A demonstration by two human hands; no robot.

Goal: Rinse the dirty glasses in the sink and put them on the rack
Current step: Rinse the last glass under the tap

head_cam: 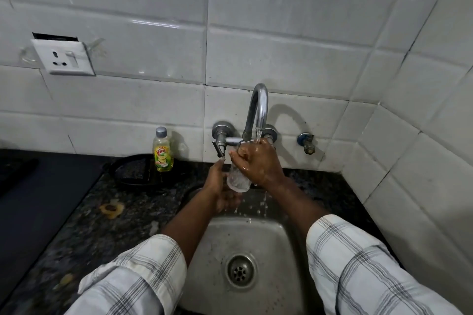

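Note:
A clear glass [238,181] is held tilted over the steel sink [276,250], just under the chrome tap [258,110]. Water runs from the spout onto my right hand [258,161], which covers the upper part of the glass with its fingers wrapped over it. My left hand [220,192] grips the glass from below and the left side. Drops fall from the glass and hands into the basin. No rack is in view.
A yellow dish-soap bottle [162,151] stands on a dark round plate [143,171] left of the tap. The dark granite counter [102,225] surrounds the sink. A wall socket [64,57] sits upper left. A small valve [307,143] projects from the tiles right of the tap.

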